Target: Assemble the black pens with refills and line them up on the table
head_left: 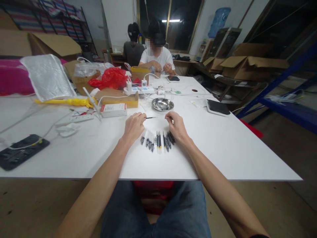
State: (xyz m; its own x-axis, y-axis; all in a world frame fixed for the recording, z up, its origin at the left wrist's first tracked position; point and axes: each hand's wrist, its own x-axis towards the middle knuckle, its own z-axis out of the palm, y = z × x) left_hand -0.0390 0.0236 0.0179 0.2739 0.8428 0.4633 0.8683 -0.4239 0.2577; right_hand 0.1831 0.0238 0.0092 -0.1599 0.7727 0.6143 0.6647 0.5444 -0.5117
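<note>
Pinched in my left hand (135,125) is a thin black pen refill (150,117), its fine tip pointing right toward my other hand. My right hand (175,125) is closed in a pinch a little way off the tip; whatever sits between those fingers is too small to make out. Below both hands, pen parts lie in a row on the white table (158,167): clear barrels with dark grips (148,142) at left, several black refills with yellow ends (158,140) in the middle, and black pen parts (168,140) beside my right wrist.
Beyond my hands stands a shiny metal dish (162,104). A white box (113,110), a power strip (140,90) and a red plastic bag (114,77) are at back left. Phone-like devices lie left (23,150) and right (218,107). A co-worker (158,56) sits opposite.
</note>
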